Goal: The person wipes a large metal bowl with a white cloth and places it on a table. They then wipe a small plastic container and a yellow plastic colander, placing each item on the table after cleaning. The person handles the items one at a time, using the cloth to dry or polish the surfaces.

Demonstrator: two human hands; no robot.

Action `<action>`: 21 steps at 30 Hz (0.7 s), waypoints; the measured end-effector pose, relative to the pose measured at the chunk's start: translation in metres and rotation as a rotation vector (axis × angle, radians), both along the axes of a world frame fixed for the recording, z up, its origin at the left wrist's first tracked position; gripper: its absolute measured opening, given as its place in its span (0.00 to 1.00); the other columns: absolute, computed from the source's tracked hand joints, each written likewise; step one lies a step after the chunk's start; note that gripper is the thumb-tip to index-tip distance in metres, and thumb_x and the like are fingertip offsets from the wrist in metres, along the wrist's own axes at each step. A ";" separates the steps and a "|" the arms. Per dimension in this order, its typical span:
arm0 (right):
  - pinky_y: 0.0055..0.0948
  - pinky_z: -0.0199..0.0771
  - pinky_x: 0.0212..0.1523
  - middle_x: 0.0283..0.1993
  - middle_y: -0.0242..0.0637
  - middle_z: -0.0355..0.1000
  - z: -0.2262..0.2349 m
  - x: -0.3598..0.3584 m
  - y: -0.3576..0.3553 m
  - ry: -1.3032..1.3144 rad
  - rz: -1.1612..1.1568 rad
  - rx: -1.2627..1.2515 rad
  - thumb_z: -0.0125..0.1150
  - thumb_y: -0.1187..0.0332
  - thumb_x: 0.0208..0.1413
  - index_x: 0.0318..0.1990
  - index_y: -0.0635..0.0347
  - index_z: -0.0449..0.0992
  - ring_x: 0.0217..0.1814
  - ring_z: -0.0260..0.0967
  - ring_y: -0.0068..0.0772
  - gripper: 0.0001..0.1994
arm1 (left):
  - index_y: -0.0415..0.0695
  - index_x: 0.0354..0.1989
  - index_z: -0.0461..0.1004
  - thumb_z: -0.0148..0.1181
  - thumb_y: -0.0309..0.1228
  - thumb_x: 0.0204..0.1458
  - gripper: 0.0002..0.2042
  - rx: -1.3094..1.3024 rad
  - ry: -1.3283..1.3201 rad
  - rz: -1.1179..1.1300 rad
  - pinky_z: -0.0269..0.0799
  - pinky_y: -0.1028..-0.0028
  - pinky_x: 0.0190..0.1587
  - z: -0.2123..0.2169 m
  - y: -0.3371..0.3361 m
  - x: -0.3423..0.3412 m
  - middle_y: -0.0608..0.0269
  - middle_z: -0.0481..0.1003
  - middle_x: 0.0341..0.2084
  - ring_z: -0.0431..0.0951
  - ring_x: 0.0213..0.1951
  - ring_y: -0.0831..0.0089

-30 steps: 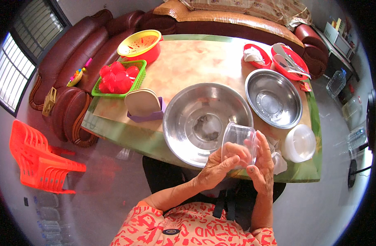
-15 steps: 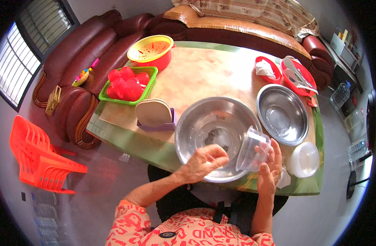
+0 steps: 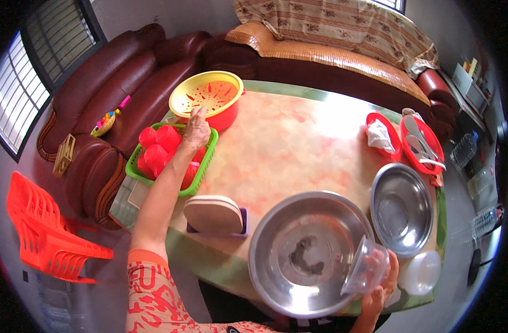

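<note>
My right hand is closed round a clear plastic tub, tilted over the right rim of a large steel basin. A dark patch shows on the basin's bottom. At far left my left arm stretches over a green basket of red cups. My left hand is at the near rim of a yellow colander, which sits in a red basin. Its fingertips are small and partly hidden, so I cannot tell whether they grip anything.
Cutting boards stand in a purple holder. To the right are a smaller steel basin, a white plastic bowl, and red baskets with a white cloth and utensils. Stacked orange chairs stand on the floor at left.
My left hand has moved from above the large basin to the colander at far left. My right hand still holds the tub. The view has shifted, so the table sits lower.
</note>
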State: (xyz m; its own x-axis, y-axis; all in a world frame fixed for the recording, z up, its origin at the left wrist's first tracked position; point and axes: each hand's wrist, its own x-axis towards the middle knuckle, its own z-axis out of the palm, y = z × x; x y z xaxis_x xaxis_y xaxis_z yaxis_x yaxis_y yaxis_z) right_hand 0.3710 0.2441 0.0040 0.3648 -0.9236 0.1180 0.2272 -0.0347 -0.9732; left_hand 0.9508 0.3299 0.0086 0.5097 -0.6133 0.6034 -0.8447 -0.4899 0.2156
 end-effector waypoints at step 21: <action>0.26 0.71 0.42 0.57 0.49 0.64 -0.007 -0.007 -0.004 0.021 -0.028 -0.059 0.70 0.38 0.33 0.64 0.64 0.55 0.54 0.68 0.38 0.54 | 0.46 0.33 0.73 0.59 0.27 0.48 0.04 -0.063 -0.353 0.003 0.74 0.65 0.27 0.064 0.034 -0.089 0.61 0.72 0.30 0.77 0.27 0.60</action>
